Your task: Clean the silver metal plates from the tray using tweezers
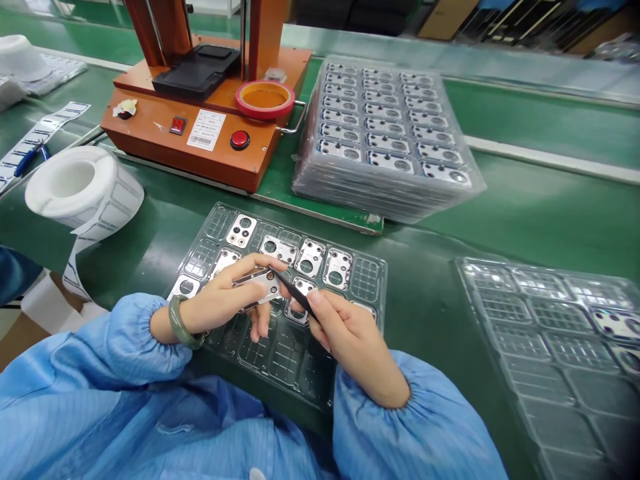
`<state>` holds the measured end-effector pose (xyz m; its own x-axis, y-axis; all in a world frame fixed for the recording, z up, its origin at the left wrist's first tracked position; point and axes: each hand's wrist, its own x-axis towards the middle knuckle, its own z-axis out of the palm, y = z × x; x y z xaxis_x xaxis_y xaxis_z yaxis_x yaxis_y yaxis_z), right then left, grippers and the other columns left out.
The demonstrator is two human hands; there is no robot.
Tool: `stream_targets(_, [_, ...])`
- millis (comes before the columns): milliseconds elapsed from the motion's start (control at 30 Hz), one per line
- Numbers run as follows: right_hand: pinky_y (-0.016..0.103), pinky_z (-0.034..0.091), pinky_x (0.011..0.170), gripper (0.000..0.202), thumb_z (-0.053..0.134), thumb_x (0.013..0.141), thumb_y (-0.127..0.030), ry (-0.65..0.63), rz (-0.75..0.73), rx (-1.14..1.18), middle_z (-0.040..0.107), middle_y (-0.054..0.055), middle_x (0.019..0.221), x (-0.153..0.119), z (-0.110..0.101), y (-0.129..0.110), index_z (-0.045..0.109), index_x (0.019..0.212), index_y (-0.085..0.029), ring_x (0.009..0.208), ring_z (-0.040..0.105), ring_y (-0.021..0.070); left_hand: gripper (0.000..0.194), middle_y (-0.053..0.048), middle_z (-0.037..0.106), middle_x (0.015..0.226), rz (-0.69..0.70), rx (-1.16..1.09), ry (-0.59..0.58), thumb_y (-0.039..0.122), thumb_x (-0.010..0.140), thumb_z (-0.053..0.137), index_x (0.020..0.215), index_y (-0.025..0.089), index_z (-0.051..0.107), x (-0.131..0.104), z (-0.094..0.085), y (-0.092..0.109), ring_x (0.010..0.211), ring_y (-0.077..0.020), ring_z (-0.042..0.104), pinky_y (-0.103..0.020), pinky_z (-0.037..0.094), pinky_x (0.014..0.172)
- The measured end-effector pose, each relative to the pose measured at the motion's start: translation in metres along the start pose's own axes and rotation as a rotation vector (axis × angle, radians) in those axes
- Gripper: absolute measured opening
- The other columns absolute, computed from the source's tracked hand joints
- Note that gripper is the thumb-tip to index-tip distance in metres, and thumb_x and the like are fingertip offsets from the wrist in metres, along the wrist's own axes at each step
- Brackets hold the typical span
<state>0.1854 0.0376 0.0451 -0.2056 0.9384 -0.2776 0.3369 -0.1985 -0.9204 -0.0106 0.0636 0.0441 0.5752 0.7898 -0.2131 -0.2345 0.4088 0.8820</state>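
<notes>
My left hand (pixel 227 297) grips a silver camera cover plate (pixel 266 283) by its sides, thumb on its face. Black tweezers (pixel 293 290) are pinched in my right hand (pixel 345 327), their tips at the plate's upper edge. Whether the tips touch the plate or hold anything is too small to make out. Under both hands lies a clear plastic tray (pixel 366 275) with shaped pockets. Several silver plates sit in it, among them one plate (pixel 337 269) at the right and another (pixel 241 231) at the upper left. My hands hide part of the tray's middle.
Behind stands an orange press machine (pixel 200 143) with a roll of tape (pixel 265 100) on it. A wrapped stack of filled trays (pixel 390 133) is beside it. At left are a label roll (pixel 83 187) and blue-handled cutters (pixel 33 159). Another clear tray (pixel 545 347) lies at right.
</notes>
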Motion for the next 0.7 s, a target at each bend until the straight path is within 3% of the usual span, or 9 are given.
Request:
stream_targets(233, [0.022,0.03,0.038,0.052,0.035,0.094,-0.055,-0.112,0.07,0.078,0.033,-0.009,0.036,0.001,-0.001,0.001,0.064,0.076,-0.016,0.032,0.031,0.0081,0.028,0.003,0.061,0.052,-0.016,0.025,-0.013,0.024,0.091,0.048,0.119,0.018,0.045,0.0,0.0,0.0,0.046,-0.0122,0.061,-0.021,0.052,0.046])
stream_targets(333, [0.023,0.036,0.042,0.046,0.035,0.094,-0.053,-0.077,-0.054,-0.109,0.045,-0.006,0.042,0.001,0.001,0.006,0.063,0.081,-0.019,0.037,0.042,0.0108,0.027,0.002,0.064,0.061,-0.009,0.021,0.017,0.024,0.09,0.05,0.116,0.019,0.046,0.001,-0.001,-0.002,0.049,-0.0121,0.062,-0.021,0.052,0.045])
stream_targets(467, [0.025,0.039,0.047,0.035,0.054,0.088,-0.049,0.134,-0.292,-0.433,0.064,-0.001,0.062,0.0,0.01,0.017,0.06,0.107,-0.02,0.049,0.057,0.0151,0.025,-0.006,0.068,0.093,0.02,0.01,0.076,0.022,0.088,0.051,0.113,0.019,0.048,0.002,-0.002,-0.002,0.05,-0.0099,0.063,-0.02,0.049,0.04])
stream_targets(567, [0.025,0.038,0.048,0.027,0.049,0.093,-0.04,0.193,-0.42,-0.558,0.065,0.002,0.062,-0.001,0.014,0.022,0.063,0.093,-0.018,0.047,0.057,0.0143,0.023,-0.011,0.063,0.114,0.026,0.019,0.112,0.022,0.088,0.051,0.111,0.019,0.048,0.001,0.0,0.0,0.051,-0.0087,0.062,-0.02,0.049,0.04])
stream_targets(700, [0.026,0.035,0.048,0.033,0.044,0.095,-0.038,0.132,-0.482,-0.622,0.06,0.001,0.055,-0.003,0.012,0.019,0.066,0.081,-0.017,0.047,0.055,0.0138,0.023,-0.011,0.062,0.114,0.036,0.042,0.103,0.022,0.088,0.051,0.111,0.019,0.049,0.001,0.001,0.0,0.051,-0.0078,0.062,-0.019,0.049,0.04])
